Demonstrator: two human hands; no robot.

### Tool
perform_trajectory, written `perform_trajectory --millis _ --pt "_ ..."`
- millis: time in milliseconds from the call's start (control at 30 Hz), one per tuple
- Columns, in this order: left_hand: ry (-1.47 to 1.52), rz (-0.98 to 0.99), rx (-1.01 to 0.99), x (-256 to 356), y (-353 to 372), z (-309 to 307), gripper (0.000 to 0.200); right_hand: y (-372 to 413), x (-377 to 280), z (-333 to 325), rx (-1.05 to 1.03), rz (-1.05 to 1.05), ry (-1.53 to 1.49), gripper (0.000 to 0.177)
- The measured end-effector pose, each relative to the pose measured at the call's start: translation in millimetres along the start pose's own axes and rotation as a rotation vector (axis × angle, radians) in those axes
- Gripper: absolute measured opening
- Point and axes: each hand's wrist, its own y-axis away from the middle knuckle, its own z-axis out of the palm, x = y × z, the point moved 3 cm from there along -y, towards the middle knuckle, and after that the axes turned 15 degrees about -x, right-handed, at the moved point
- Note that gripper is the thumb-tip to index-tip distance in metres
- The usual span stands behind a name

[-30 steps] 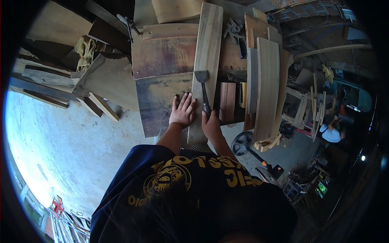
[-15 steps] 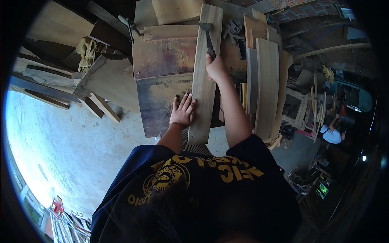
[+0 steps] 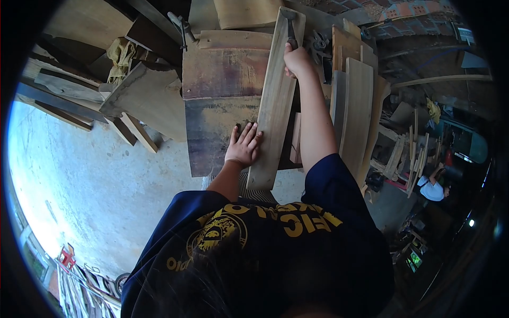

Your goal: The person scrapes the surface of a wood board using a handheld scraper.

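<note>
A long pale plank (image 3: 277, 100) lies lengthwise on a worn, stained wooden work surface (image 3: 225, 74). My right hand (image 3: 298, 61) is wrapped round the dark handle of a scraper-like tool (image 3: 290, 25), whose flat head rests near the plank's far end. Beside the near half of the plank, my left hand (image 3: 244, 146) lies with its fingers spread, the fingertips at the plank's left edge.
More boards (image 3: 356, 106) stand to the right, near a dark metal fan-shaped part (image 3: 319, 42). A clamp (image 3: 181, 26) is at the back left. Planks and a grey panel (image 3: 143, 100) lean at the left. Another person (image 3: 432, 188) is far right.
My right hand has moved the tool farther away along the plank, to near its far end. My left hand stays beside the plank. The view has shifted slightly.
</note>
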Motion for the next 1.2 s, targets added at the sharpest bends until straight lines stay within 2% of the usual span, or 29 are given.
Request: perform_trajectory --millis 133,200,233,267,300,367,467,500,567,633,667,733,800,933,967,1000,1033,1067,1100,1133,1167,1200 --pt "-0.013 -0.005 -0.031 0.4 0.3 -1.3 0.049 10.5 19.9 9.3 0.008 -0.060 -0.060 0.046" --pt "-0.008 0.001 -0.016 0.0 -0.4 -1.0 0.049 34.7 50.0 30.8 0.051 0.001 -0.025 0.048" --pt "-0.003 0.004 -0.007 -0.1 0.2 0.0 0.049 42.8 74.8 42.5 0.052 -0.036 0.037 0.050" --pt "-0.001 0.005 -0.007 0.2 0.9 0.0 0.049 68.2 84.9 52.0 0.003 0.038 0.050 0.049" --pt "0.002 0.004 -0.008 0.4 0.9 0.2 0.049 66.3 122.9 67.5 0.067 0.001 0.124 0.048" --pt "0.006 0.000 -0.009 0.1 -0.2 0.3 0.049 95.6 141.0 81.9 0.060 0.044 0.101 0.048" --pt "-0.010 0.010 -0.004 0.0 0.7 1.3 0.050 89.9 122.8 72.7 0.039 0.077 0.069 0.049" --pt "-0.012 0.009 0.000 0.2 0.7 0.5 0.051 70.5 116.6 64.5 0.042 0.012 0.107 0.052" --pt "-0.019 0.014 0.001 1.5 0.0 -0.1 0.051 53.6 68.2 40.5 0.027 0.012 0.021 0.052" --pt "-0.011 -0.007 -0.029 0.9 0.2 -1.3 0.051 13.4 40.2 17.5 0.014 -0.040 0.024 0.052" --pt "-0.016 -0.008 -0.032 1.2 0.7 -1.8 0.051 -7.7 29.0 9.0 -0.015 -0.065 -0.073 0.048" --pt "-0.029 -0.014 -0.052 1.4 -0.2 -2.3 0.052 -2.1 -6.7 -11.2 -0.059 -0.016 -0.068 0.047" --pt "-0.022 -0.012 -0.036 0.9 -0.8 -1.4 0.052 -15.1 -7.5 -14.3 -0.074 -0.041 -0.136 0.048" --pt "-0.017 -0.007 -0.028 0.1 -0.6 0.5 0.052 15.0 29.3 7.1 0.023 -0.056 -0.147 0.050" --pt "-0.017 -0.002 -0.029 0.5 -1.3 -0.3 0.052 18.6 56.9 21.4 0.121 -0.109 -0.144 0.045" --pt "-0.020 -0.011 -0.040 0.7 -1.6 -0.1 0.052 28.7 85.8 37.1 0.130 -0.026 -0.109 0.046" --pt "-0.024 -0.018 -0.054 0.6 -1.0 0.5 0.053 34.3 128.9 55.4 0.218 -0.085 0.021 0.049" --pt "-0.026 -0.009 -0.067 0.2 -0.9 1.4 0.053 58.5 160.5 73.1 0.195 -0.105 0.001 0.050" --pt "-0.027 -0.012 -0.066 -0.3 -0.9 1.6 0.053 81.6 197.2 91.9 0.256 -0.214 0.110 0.048" --pt "-0.029 -0.010 -0.069 -0.5 -0.9 2.5 0.054 123.3 211.6 105.8 0.231 -0.134 0.106 0.044" --pt "-0.034 -0.011 -0.081 -0.6 -1.2 3.8 0.055 155.7 237.9 120.7 0.152 -0.146 -0.001 0.043" --pt "-0.035 0.007 -0.108 -0.5 -1.5 5.1 0.055 190.9 258.9 134.1 0.014 0.028 -0.160 0.041"
